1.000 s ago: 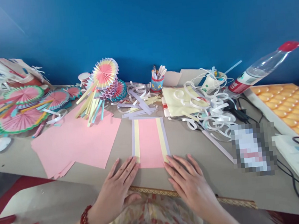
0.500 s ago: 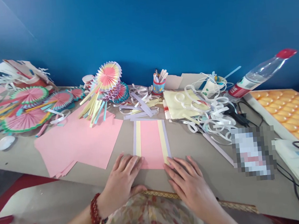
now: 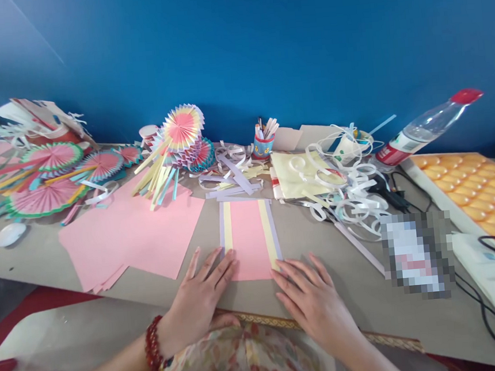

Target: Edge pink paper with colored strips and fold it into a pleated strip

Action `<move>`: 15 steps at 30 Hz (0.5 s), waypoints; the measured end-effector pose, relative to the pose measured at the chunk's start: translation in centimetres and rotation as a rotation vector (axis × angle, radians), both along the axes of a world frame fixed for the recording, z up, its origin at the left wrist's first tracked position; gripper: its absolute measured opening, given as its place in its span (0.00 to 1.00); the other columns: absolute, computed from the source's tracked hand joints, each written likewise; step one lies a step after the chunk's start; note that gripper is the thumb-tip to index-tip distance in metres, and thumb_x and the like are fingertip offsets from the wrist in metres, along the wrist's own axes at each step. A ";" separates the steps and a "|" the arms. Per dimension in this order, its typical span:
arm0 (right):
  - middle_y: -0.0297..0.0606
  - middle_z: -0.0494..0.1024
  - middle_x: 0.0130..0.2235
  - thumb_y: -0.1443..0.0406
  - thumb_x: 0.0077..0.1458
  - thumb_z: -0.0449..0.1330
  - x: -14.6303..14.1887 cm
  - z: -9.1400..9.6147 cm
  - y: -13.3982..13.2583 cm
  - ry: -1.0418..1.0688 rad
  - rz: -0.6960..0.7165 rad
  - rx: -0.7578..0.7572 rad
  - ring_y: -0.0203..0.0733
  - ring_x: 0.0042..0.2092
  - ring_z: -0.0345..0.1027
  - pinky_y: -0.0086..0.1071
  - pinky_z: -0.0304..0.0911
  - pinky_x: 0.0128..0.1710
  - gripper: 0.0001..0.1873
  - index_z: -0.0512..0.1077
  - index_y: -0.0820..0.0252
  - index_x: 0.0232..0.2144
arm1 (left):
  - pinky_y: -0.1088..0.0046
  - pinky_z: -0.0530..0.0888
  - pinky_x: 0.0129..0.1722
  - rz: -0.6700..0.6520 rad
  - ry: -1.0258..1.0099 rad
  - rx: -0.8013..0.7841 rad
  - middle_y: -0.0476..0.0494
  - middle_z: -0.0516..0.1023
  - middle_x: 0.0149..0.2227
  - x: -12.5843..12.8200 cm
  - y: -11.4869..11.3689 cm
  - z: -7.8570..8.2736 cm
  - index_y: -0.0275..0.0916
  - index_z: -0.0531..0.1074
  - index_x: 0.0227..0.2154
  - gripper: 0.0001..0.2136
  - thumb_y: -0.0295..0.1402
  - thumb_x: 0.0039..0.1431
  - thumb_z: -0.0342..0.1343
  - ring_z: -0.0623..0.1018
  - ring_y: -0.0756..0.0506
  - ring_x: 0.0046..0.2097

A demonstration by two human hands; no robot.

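Pink striped paper (image 3: 249,238) lies under flat, spread fingers of left hand (image 3: 202,296) and right hand (image 3: 310,301); no writing readable.

The striped sheet (image 3: 248,238) is matt paper, pink edged with yellow and lilac strips; the loose pink sheets (image 3: 136,232) look the same smooth paper. The tabletop (image 3: 322,242) is dull beige; the bottle (image 3: 426,126) clear glossy plastic
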State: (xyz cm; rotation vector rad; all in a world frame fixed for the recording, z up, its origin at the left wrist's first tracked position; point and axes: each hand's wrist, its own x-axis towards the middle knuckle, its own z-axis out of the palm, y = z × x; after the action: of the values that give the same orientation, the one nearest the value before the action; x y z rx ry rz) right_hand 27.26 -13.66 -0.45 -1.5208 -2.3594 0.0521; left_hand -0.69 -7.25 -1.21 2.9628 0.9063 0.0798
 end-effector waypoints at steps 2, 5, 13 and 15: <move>0.38 0.74 0.55 0.63 0.67 0.49 -0.7 0.1 0.5 0.019 0.009 0.022 0.48 0.55 0.63 0.50 0.42 0.63 0.17 0.69 0.55 0.55 | 0.44 0.34 0.65 -0.006 -0.014 -0.009 0.38 0.50 0.69 -0.1 0.1 -0.2 0.38 0.47 0.68 0.44 0.64 0.58 0.40 0.49 0.30 0.69; 0.39 0.75 0.52 0.65 0.66 0.51 -2.3 -0.1 1.2 0.062 0.022 0.023 0.48 0.53 0.64 0.49 0.47 0.62 0.16 0.69 0.56 0.54 | 0.47 0.42 0.66 0.007 -0.066 -0.052 0.36 0.50 0.69 -0.3 0.2 -0.3 0.36 0.42 0.69 0.44 0.62 0.59 0.42 0.48 0.32 0.69; 0.38 0.76 0.35 0.71 0.60 0.55 -3.8 -0.4 2.1 0.330 -0.045 -0.127 0.44 0.39 0.68 0.36 0.63 0.40 0.07 0.72 0.57 0.33 | 0.56 0.64 0.60 0.421 -0.600 -0.192 0.34 0.62 0.62 -1.3 -1.6 -0.5 0.41 0.61 0.58 0.16 0.34 0.69 0.45 0.62 0.39 0.64; 0.36 0.75 0.34 0.70 0.61 0.55 -3.6 0.1 2.3 0.554 -0.053 -0.226 0.41 0.37 0.68 0.32 0.63 0.37 0.07 0.71 0.57 0.32 | 0.60 0.70 0.54 0.475 -0.811 -0.250 0.35 0.68 0.54 -1.2 -2.4 -0.7 0.41 0.65 0.51 0.11 0.32 0.68 0.46 0.68 0.40 0.58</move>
State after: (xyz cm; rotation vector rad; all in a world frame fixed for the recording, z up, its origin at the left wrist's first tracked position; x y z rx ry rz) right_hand 23.62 -11.38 -0.33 -1.4294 -1.9136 0.6578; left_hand -1.84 -9.65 -1.91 2.0944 1.2891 0.9981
